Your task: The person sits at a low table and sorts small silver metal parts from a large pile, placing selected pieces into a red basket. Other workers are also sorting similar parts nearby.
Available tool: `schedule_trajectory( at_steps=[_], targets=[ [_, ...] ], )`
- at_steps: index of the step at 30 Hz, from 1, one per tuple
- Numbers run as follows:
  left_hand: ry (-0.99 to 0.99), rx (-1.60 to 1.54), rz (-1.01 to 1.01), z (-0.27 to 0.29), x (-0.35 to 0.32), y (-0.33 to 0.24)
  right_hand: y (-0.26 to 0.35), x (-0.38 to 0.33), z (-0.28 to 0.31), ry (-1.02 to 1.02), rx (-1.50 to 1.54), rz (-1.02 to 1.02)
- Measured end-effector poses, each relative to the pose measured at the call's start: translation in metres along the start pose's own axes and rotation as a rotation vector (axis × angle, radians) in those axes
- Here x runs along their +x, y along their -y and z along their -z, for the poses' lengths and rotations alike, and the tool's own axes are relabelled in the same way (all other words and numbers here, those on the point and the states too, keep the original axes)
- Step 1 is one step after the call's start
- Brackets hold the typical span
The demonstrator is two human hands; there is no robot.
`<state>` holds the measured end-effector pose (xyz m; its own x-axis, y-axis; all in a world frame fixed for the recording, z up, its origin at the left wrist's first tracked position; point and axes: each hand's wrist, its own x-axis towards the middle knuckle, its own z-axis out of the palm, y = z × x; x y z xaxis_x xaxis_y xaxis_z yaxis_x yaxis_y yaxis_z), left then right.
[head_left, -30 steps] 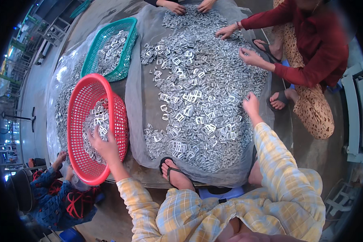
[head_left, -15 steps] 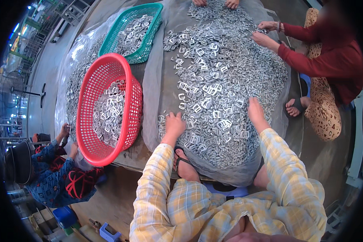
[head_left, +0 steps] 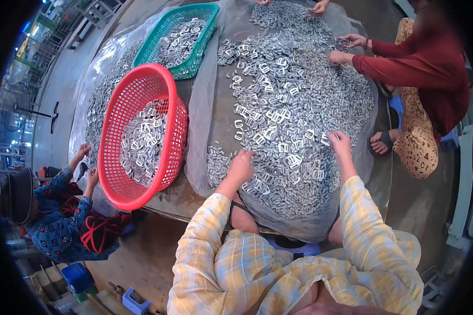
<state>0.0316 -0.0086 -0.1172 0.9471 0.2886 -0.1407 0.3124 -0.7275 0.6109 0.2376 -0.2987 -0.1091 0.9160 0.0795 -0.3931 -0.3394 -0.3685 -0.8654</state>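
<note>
Flat silver-grey buckles [head_left: 264, 116] lie loose on top of a wide heap of small grey metal pieces [head_left: 328, 97]. My left hand [head_left: 240, 168] is over the near left part of the heap, its fingers curled together; what they hold, if anything, is hidden. On the right side of the heap, my right hand [head_left: 340, 143] pinches a buckle [head_left: 325, 138] between thumb and fingertips.
Clear plastic sheeting [head_left: 198, 131] lies beneath the heap. To the left, a red basket [head_left: 177, 118] and a green basket [head_left: 214, 31] hold buckles. A person in red sleeves [head_left: 386, 68], another in blue [head_left: 63, 231] and a hand [head_left: 319, 8] at the far edge are nearby.
My left hand has shifted right and its fingers have drawn in. My right hand has drawn slightly right, with a buckle now at its fingertips. The other people's hands have moved too.
</note>
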Motion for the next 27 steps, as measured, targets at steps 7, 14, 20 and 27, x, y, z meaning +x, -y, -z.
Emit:
schedule_trajectory(
  at_steps=[7,14,20,27],
  targets=[
    [0.207,0.193,-0.209,-0.012,-0.01,-0.015,-0.012,0.004,-0.001,-0.095,-0.116,0.205],
    [0.194,0.156,-0.176,-0.008,-0.025,-0.019,-0.009,0.023,-0.022,-0.017,-0.121,0.069],
    [0.051,0.227,-0.428,-0.01,0.014,-0.027,-0.012,0.033,-0.041,-0.079,-0.566,0.286],
    [0.104,0.282,-0.696,-0.038,0.041,-0.054,0.008,-0.002,-0.059,0.052,-0.868,0.359]
  ],
)
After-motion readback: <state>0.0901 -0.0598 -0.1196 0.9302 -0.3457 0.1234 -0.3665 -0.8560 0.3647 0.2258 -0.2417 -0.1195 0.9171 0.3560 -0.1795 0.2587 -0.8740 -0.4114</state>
